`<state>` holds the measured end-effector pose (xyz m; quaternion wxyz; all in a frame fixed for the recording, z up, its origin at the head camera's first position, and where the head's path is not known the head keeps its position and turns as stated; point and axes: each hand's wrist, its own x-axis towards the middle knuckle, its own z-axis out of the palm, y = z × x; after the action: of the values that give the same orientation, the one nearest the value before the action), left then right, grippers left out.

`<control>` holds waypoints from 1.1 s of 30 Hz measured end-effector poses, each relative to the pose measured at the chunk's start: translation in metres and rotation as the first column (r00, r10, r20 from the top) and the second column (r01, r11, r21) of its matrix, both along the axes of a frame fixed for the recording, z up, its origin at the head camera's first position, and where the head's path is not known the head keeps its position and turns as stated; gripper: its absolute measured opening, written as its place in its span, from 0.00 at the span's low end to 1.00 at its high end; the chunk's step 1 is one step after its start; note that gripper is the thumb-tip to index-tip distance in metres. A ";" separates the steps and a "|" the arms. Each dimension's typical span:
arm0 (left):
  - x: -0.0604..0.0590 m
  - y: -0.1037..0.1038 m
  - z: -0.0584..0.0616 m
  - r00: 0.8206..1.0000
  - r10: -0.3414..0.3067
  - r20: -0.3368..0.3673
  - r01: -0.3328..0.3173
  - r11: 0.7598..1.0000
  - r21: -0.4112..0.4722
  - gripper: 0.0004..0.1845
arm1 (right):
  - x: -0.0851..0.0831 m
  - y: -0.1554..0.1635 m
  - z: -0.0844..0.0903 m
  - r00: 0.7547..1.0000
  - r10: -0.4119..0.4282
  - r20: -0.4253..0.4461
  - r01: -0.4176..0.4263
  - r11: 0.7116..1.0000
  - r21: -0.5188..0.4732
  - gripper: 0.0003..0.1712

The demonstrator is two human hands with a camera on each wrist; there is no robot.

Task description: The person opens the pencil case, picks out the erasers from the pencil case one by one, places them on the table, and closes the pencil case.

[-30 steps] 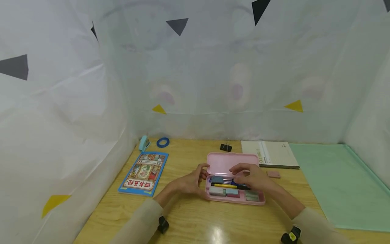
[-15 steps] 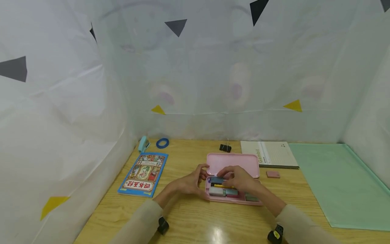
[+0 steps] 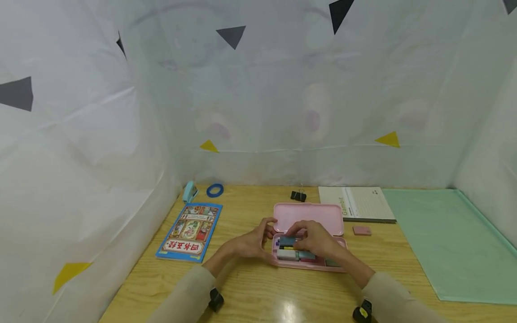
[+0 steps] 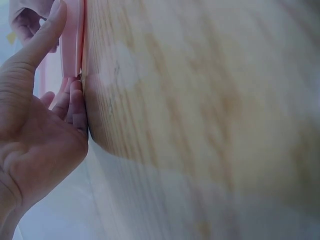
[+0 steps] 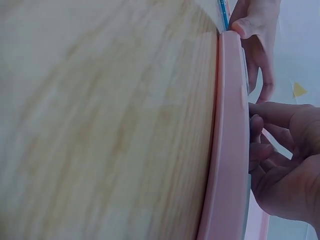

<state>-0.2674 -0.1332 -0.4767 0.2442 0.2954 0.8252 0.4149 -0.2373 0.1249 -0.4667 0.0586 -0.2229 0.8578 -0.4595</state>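
1. The pink pencil case [image 3: 308, 237] lay open on the wooden table, its lid [image 3: 308, 214] folded back flat on the far side.
2. Its tray held a dark blue block [image 3: 287, 242], a yellow pen [image 3: 287, 247], and pale erasers [image 3: 287, 255] along the near edge.
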 end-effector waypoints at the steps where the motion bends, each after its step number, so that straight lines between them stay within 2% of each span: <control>1: 0.000 0.000 0.000 1.000 0.000 0.000 0.000 1.000 0.001 0.58 | 0.000 -0.001 -0.001 1.000 -0.001 -0.011 0.001 1.000 0.009 0.15; 10: 0.000 0.000 0.000 1.000 0.003 0.001 -0.003 1.000 0.006 0.58 | -0.003 -0.003 -0.004 0.998 -0.002 -0.071 0.008 0.997 0.081 0.17; 16: -0.001 0.000 -0.001 1.000 0.002 -0.013 -0.002 1.000 -0.004 0.58 | -0.001 0.007 -0.002 0.999 -0.030 -0.042 0.033 0.997 0.065 0.16; 20: 0.000 -0.001 -0.001 1.000 0.006 -0.010 -0.006 1.000 -0.009 0.59 | 0.001 0.022 -0.002 0.996 -0.092 0.018 0.091 0.994 0.053 0.16; 25: 0.001 0.000 0.000 1.000 0.008 -0.016 -0.008 1.000 -0.012 0.59 | 0.007 0.050 0.003 0.988 -0.146 0.051 0.143 0.989 0.047 0.16; 30: 0.001 0.001 0.000 1.000 0.013 -0.009 -0.013 1.000 -0.011 0.59 | 0.013 0.079 0.011 0.972 -0.205 0.118 0.202 0.979 0.038 0.17; 33: 0.002 0.001 0.001 1.000 0.016 -0.008 -0.016 1.000 -0.007 0.59 | 0.015 0.099 0.015 0.971 -0.212 0.110 0.209 0.977 0.038 0.16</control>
<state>-0.2658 -0.1323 -0.4761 0.2387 0.2897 0.8300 0.4126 -0.2224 0.2237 -0.4521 0.0611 -0.1035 0.8779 -0.4635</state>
